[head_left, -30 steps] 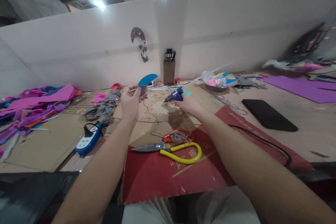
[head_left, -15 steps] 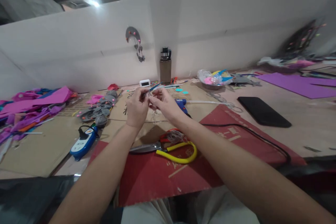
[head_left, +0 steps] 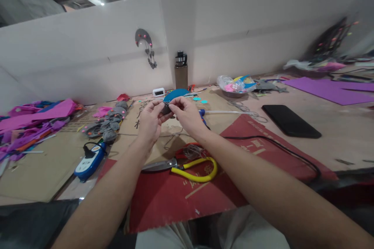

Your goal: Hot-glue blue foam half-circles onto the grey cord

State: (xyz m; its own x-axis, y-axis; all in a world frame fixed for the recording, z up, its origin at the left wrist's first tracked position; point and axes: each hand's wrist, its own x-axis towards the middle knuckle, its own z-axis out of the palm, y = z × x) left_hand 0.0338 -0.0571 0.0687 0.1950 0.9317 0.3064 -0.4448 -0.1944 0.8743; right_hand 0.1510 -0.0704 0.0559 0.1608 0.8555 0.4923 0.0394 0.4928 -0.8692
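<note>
My left hand (head_left: 150,120) and my right hand (head_left: 188,114) meet above the cardboard, fingertips pinched together. Between them is a curved blue felt piece (head_left: 176,94), its broad face now showing above the fingers. A small dark grey bit (head_left: 166,109) shows at the fingertips, partly covered by them. Thin grey string (head_left: 174,138) trails beneath the hands over the cardboard. Just right of my right hand lies a blue glue gun (head_left: 202,113), partly hidden, with a clear glue stick in its back. Nearer me rest scissors (head_left: 194,169) with yellow and red handles.
A power strip (head_left: 90,161), grey felt pieces (head_left: 109,122) and pink and purple felt scraps (head_left: 52,114) lie left. Behind stand a bottle (head_left: 181,76) and a bowl (head_left: 235,92) of bagged bits. A black phone (head_left: 290,120) and a black cord (head_left: 274,140) lie right.
The blue felt piece has turned from edge-on to showing its curved face. My fingers have shifted slightly around it, and the string below hangs differently. The view has moved a little.
</note>
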